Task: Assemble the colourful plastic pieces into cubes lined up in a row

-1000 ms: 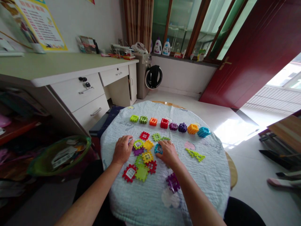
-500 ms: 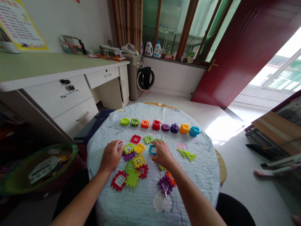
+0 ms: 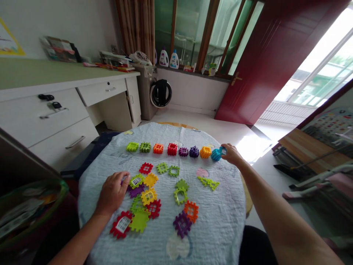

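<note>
At the right end of a row of stacked plastic building tiles, my right hand [image 3: 232,154] pinches a blue window tile [image 3: 223,150] against the blue stack [image 3: 216,154]. My left hand [image 3: 112,192] rests on the cloth at the left, fingers curled over a small purplish piece that is mostly hidden. Beside it lie a lime window tile [image 3: 136,181], a purple tile [image 3: 136,191] and a yellow tile [image 3: 151,180]. Closer to me are a red window tile [image 3: 121,224] and a flat lime tile [image 3: 139,220].
The yellow stack [image 3: 205,152] and red stack [image 3: 172,149] stand in the row. Loose orange [image 3: 191,211] and purple [image 3: 182,224] tiles overlap at the front. A lime triangular piece [image 3: 209,182] lies right. A pale blue cloth [image 3: 215,228] covers the round table.
My right hand has moved from the middle of the table to the far right, carrying the blue tile to the blue stack. My left hand stays beside the loose tiles. The view has shifted right.
</note>
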`<action>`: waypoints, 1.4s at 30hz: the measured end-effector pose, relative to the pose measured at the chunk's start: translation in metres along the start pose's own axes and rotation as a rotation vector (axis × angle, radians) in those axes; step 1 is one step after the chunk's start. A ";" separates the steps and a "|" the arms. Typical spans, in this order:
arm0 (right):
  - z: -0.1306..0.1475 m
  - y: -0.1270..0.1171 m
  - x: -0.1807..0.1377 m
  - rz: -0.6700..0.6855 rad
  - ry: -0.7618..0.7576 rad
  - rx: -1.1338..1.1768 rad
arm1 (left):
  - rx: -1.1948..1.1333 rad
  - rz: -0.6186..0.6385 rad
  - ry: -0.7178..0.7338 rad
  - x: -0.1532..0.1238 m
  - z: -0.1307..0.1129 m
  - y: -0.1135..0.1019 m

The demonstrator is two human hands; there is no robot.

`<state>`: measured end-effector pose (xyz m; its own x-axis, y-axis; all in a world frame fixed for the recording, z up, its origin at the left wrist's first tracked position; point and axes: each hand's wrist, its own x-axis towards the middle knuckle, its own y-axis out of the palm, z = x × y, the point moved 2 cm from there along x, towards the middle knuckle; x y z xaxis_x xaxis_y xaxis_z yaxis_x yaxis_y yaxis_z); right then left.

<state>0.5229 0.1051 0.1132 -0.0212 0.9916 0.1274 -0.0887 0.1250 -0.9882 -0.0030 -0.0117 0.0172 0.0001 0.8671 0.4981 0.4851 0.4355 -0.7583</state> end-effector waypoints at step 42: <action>0.151 0.034 -0.152 0.112 -0.360 0.664 | -0.207 0.284 -0.152 0.011 -0.014 -0.011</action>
<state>0.3729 -0.0462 0.0730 -0.3783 0.9115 0.1616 -0.6445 -0.1341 -0.7528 0.0037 -0.0104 0.0366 0.0375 0.9789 0.2007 0.6507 0.1285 -0.7484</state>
